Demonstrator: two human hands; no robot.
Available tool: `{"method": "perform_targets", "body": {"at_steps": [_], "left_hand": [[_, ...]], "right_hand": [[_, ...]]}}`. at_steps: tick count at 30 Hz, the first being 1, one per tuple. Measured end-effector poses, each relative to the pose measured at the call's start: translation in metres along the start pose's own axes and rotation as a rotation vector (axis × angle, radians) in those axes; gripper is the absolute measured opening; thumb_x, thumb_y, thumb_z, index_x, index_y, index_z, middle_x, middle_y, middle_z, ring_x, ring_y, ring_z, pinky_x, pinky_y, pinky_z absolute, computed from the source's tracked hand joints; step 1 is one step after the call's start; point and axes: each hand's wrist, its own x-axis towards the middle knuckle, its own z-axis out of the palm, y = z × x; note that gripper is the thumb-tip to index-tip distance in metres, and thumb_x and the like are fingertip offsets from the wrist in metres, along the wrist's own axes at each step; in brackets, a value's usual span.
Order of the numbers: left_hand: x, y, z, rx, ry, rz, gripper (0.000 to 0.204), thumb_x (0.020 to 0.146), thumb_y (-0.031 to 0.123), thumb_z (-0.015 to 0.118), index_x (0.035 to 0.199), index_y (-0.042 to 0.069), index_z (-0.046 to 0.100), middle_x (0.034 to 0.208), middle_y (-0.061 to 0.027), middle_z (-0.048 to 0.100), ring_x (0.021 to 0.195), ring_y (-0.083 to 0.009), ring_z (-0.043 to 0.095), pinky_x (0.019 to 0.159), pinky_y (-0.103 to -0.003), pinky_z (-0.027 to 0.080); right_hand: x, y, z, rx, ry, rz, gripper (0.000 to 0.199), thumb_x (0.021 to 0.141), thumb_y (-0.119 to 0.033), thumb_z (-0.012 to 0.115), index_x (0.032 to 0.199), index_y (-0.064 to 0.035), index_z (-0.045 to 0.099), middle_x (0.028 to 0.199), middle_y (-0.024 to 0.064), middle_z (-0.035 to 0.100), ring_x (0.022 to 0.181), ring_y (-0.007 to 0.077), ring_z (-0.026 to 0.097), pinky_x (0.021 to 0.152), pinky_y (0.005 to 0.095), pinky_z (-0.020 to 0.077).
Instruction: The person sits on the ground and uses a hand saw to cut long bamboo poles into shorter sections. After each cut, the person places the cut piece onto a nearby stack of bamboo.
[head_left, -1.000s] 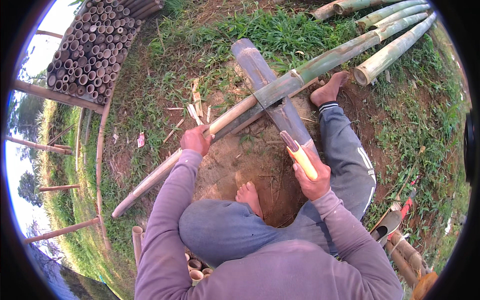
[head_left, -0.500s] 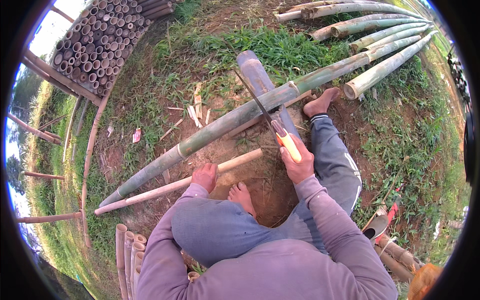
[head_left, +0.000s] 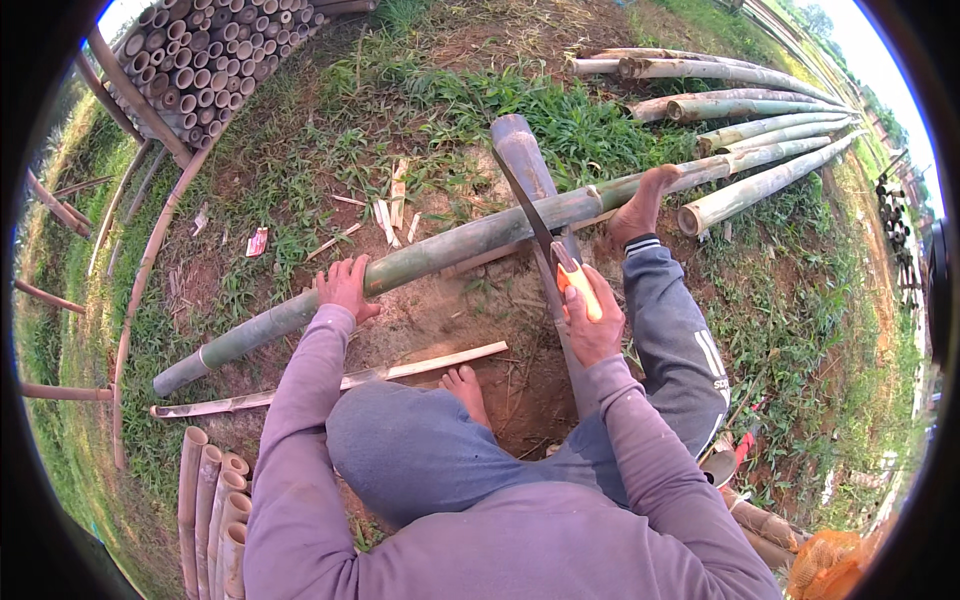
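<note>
A long green bamboo pole (head_left: 440, 250) lies slantwise before me, resting across a thicker bamboo piece (head_left: 522, 165) on the ground. My left hand (head_left: 345, 288) grips the pole left of the middle, its fingers over the top. In my right hand (head_left: 597, 318) is a handsaw (head_left: 572, 272) with an orange and yellow handle, the fingers wrapped round it. Its dark blade slants across the pole where the two bamboos cross; whether the teeth touch is hard to see. My right foot (head_left: 643, 205) presses on the pole. Nearer me lies a split bamboo strip (head_left: 430, 366).
Several cut bamboo poles (head_left: 765, 190) lie at the far right. A stack of bamboo tubes (head_left: 205, 70) stands behind a rail at the far left, and upright bamboo tubes (head_left: 205, 510) at near left. Bamboo chips (head_left: 392, 215) are scattered beyond the pole.
My left hand has let go of the bamboo strip, which now lies turned on the ground, and has taken hold of the pole. My right foot has moved up onto the pole.
</note>
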Motion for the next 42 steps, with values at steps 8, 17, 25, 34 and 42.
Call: {"method": "perform_targets", "body": {"at_steps": [8,17,25,34,42], "left_hand": [[0.031,-0.023,0.019,-0.060,-0.204,-0.025,0.083,0.071,0.032,0.095,0.140,0.019,0.051,0.131,-0.0136,0.069,0.124,-0.0364,0.068,0.103,-0.050,0.055],[0.029,-0.028,0.018,-0.122,-0.210,-0.037,0.086,0.067,0.030,0.095,0.143,0.020,0.054,0.130,-0.0129,0.069,0.123,-0.0369,0.068,0.104,-0.051,0.054],[0.038,-0.015,0.011,-0.140,-0.129,0.007,0.072,0.070,0.027,0.095,0.129,0.019,0.056,0.125,-0.0107,0.070,0.122,-0.0359,0.069,0.101,-0.052,0.054],[0.018,-0.034,0.023,-0.125,-0.143,-0.054,0.071,0.070,0.025,0.094,0.131,0.020,0.058,0.125,-0.0101,0.070,0.121,-0.0358,0.069,0.102,-0.051,0.054],[0.035,-0.019,0.018,-0.153,-0.152,-0.009,0.074,0.070,0.026,0.094,0.133,0.020,0.058,0.128,-0.0111,0.069,0.124,-0.0380,0.067,0.103,-0.052,0.053]], "right_hand": [[-0.001,-0.017,0.006,-0.068,0.021,-0.109,0.049,0.100,-0.017,0.079,0.143,0.0023,0.064,0.129,0.0201,0.076,0.114,0.0250,0.076,0.099,0.0369,0.0582],[-0.093,-0.017,-0.053,-0.024,-0.062,0.073,0.051,0.104,-0.015,0.072,0.146,0.0095,0.058,0.133,0.0220,0.074,0.119,0.0275,0.074,0.102,0.0375,0.0583],[0.043,0.004,0.032,-0.009,0.015,-0.134,0.047,0.101,-0.014,0.077,0.142,0.0055,0.063,0.130,0.0209,0.074,0.114,0.0239,0.073,0.099,0.0347,0.0563],[-0.108,-0.031,-0.072,0.140,-0.114,0.209,0.054,0.105,-0.018,0.073,0.147,0.0119,0.056,0.134,0.0225,0.072,0.121,0.0271,0.073,0.104,0.0376,0.0570],[0.056,0.022,0.035,-0.046,-0.024,-0.165,0.042,0.107,-0.013,0.072,0.146,0.0010,0.062,0.107,0.0042,0.073,0.070,0.0036,0.059,0.056,0.0212,0.0492]]}}
